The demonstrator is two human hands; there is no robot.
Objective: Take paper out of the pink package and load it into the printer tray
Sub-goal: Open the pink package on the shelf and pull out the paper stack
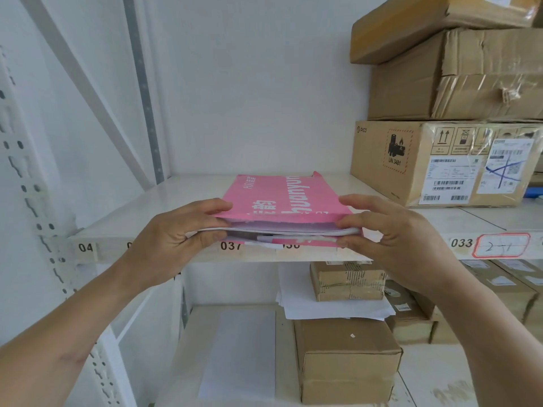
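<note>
The left hand (173,230) and right hand (390,230) are pinching the white paper (279,230) at both ends, probably steadying it for withdrawal from the pink package (282,198) lying on the shelf (123,221).

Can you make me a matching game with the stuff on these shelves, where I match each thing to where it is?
Things:
1. pink package
2. PICO box
3. loose white sheets
4. label 033

Places:
A. on the front edge of the shelf
B. lower shelf, under a small cardboard box
C. between the left hand and right hand
D. upper shelf, under stacked boxes on the right

Pairs: 1-C, 2-D, 3-B, 4-A
</note>
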